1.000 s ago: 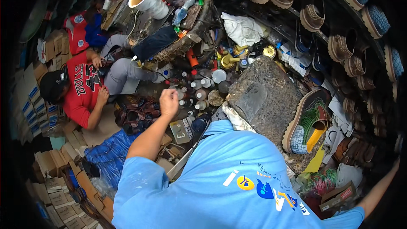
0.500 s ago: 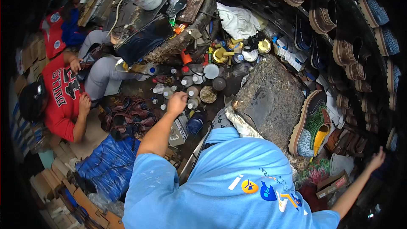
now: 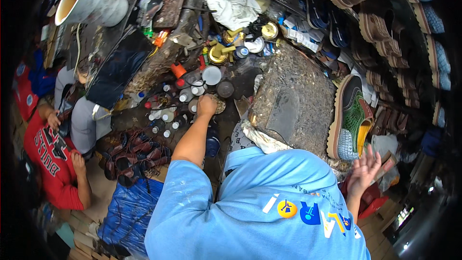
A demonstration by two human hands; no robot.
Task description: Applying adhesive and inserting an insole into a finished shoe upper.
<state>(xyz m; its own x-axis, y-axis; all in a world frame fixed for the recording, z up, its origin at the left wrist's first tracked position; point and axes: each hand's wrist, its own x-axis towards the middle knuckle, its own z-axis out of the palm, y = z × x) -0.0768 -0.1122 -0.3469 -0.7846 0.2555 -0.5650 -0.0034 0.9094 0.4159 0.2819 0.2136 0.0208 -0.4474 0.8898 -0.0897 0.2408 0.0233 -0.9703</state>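
Observation:
My left hand (image 3: 208,106) is among bottles and cans, fingers curled down over the edge of a round, crusted tin (image 3: 220,106); what they grip, if anything, is hidden. Small bottles (image 3: 168,114) with white caps cluster beside it. My right hand (image 3: 364,169) is open and holds nothing, palm up with fingers spread. Just beyond its fingertips is a multicoloured shoe (image 3: 350,120) with green, brown, black and pale blue patches, a yellow lining and a thick tan sole. It rests against the right side of a large, rough, dark block (image 3: 298,91).
Shelves of brown shoes (image 3: 375,26) curve along the right. A worker in a red shirt (image 3: 48,163) sits at the left, near a pile of dark red shoe pieces (image 3: 137,151) and blue plastic sheeting (image 3: 127,216). A whitish bucket (image 3: 96,2) stands at the upper left.
My right hand has come in from the far right to beside the shoe, its fingers now spread. My left hand has moved against the crusted tin. The whole view has turned.

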